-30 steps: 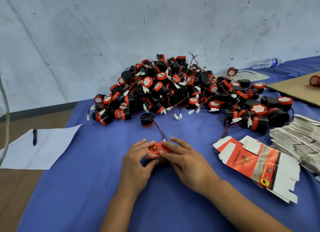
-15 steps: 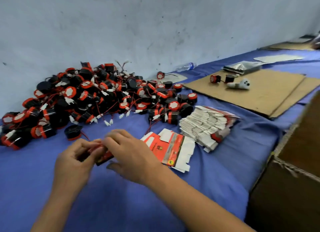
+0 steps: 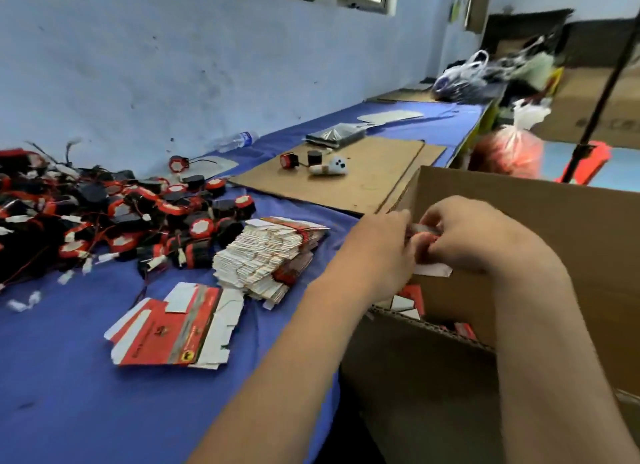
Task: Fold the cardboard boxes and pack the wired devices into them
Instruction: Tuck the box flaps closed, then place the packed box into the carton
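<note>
At right of frame, I pinch a small red-and-white box between my left hand and right hand above the open shipping carton, where its unfastened white flap risks spilling the device.

Device pile left, flat boxes mid, carton right.

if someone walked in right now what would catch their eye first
Probably the two hands, left hand and right hand, gripping a small red box above the big open carton at the table's right end. Next, the heap of red-and-black wired devices on the blue cloth at left, with the stack of flat boxes beside it.
</note>
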A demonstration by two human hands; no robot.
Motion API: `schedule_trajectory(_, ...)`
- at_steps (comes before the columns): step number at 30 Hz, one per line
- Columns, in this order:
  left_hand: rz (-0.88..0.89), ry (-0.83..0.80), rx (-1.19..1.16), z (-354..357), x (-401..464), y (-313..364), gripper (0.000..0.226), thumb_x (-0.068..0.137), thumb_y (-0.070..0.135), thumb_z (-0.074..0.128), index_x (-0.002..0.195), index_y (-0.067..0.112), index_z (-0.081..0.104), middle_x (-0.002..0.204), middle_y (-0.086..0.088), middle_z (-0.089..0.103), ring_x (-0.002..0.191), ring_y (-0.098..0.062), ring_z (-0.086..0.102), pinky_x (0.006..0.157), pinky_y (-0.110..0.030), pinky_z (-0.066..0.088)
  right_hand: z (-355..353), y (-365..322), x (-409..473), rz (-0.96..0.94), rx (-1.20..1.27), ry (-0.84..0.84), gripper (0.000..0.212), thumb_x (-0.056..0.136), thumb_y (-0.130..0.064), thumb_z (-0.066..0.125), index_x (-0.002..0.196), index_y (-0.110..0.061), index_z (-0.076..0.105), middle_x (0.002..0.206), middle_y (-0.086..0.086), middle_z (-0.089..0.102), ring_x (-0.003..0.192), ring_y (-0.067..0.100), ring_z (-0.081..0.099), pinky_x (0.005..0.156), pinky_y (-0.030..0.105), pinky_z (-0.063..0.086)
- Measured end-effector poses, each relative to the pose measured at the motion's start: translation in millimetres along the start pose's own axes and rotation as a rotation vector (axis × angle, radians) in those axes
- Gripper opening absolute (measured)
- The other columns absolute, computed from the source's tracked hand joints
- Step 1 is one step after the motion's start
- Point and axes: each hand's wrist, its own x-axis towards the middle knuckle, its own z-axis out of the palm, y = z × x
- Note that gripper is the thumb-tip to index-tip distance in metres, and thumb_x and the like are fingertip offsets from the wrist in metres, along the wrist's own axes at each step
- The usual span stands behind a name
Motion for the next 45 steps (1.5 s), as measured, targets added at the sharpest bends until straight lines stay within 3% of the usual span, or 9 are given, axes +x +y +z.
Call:
schedule_trajectory(6,0.041,0.287,-0.145,-6,-17,-33,0.028,0.102,0.028,0.061,0.125,0.016,0.072,0.135,-0.004,0.068,0.127,-0.016,0.057,0.104,-0.026,0.040,16,-15,13,-0.050,0.061,0.083,0.040,0.083,-0.038,0.077,0.116,-0.017,0.068,0.113,0.007,0.069,0.101,0.028,0.065,0.084,0.039,0.056)
schedule_trajectory(11,-0.444,0.584,-0.124,-21,-77,-122,0.015,0.090,0.011,0.068,0.101,0.015,0.077,0.108,-0.005,0.073,0.106,-0.026,0.064,0.092,-0.038,0.048,60,-112,7,-0.387,0.287,0.282,0.028,0.089,-0.023,0.068,0.117,-0.018,0.069,0.112,0.005,0.071,0.105,0.026,0.064,0.087,0.041,0.055)
schedule_trajectory(15,-0.926,0.625,0.094,-43,-139,-189,0.025,0.087,0.019,0.067,0.112,0.015,0.070,0.119,-0.019,0.063,0.114,-0.040,0.052,0.091,-0.040,0.039,123,-195,-1,-0.719,0.302,-0.022,0.038,0.087,-0.037,0.074,0.121,-0.019,0.068,0.114,0.003,0.070,0.110,0.026,0.063,0.087,0.036,0.051)
schedule_trajectory(18,-1.206,0.460,0.145,-58,-175,-227,0.042,0.090,0.034,0.068,0.123,0.010,0.061,0.127,-0.025,0.057,0.119,-0.045,0.051,0.086,-0.040,0.042,167,-236,-4,-0.786,0.013,-0.344,0.088,0.074,-0.066,0.079,0.142,-0.019,0.048,0.135,0.012,0.052,0.130,0.032,0.045,0.107,0.047,0.043)
schedule_trajectory(27,-1.200,0.741,-0.220,-70,-190,-255,0.043,0.082,0.035,0.081,0.107,0.018,0.051,0.116,-0.008,0.062,0.099,-0.029,0.057,0.076,-0.034,0.041,199,-264,1,-0.860,-0.021,-0.273,0.139,0.053,-0.068,0.088,0.159,-0.037,0.004,0.151,0.016,0.033,0.141,0.042,0.030,0.116,0.065,0.025)
schedule_trajectory(32,-0.992,1.158,-0.525,-87,-212,-256,0.039,0.108,0.050,0.040,0.099,0.021,0.064,0.115,-0.005,0.067,0.110,-0.029,0.062,0.096,-0.050,0.051,184,-283,-2,-0.818,0.337,-0.167,0.137,0.056,-0.088,0.071,0.161,-0.039,-0.002,0.158,0.015,0.030,0.147,0.038,0.028,0.119,0.062,0.022)
schedule_trajectory(37,-0.699,1.049,-0.900,-96,-244,-261,0.055,0.110,0.052,0.030,0.115,0.021,0.075,0.119,-0.004,0.075,0.109,-0.021,0.072,0.081,-0.033,0.060,190,-336,-27,-0.906,0.378,-0.307,0.130,0.058,-0.089,0.071,0.160,-0.035,0.011,0.152,0.003,0.049,0.143,0.035,0.038,0.118,0.059,0.024)
schedule_trajectory(41,-0.789,1.016,-1.151,-101,-246,-269,0.059,0.106,0.057,0.038,0.089,0.026,0.085,0.094,-0.003,0.081,0.073,-0.016,0.076,0.053,-0.029,0.057,199,-346,-37,-0.960,0.051,-0.224,0.121,0.054,-0.082,0.077,0.152,-0.035,0.024,0.139,0.010,0.047,0.133,0.038,0.040,0.117,0.064,0.019)
schedule_trajectory(45,-0.829,0.912,-1.106,-91,-227,-271,0.032,0.107,0.032,0.051,0.107,0.011,0.075,0.099,-0.012,0.078,0.080,-0.029,0.073,0.073,-0.047,0.060,187,-321,-14,-0.850,-0.077,-0.209,0.113,0.046,-0.078,0.083,0.137,-0.029,0.039,0.142,0.014,0.036,0.135,0.043,0.036,0.116,0.068,0.017)
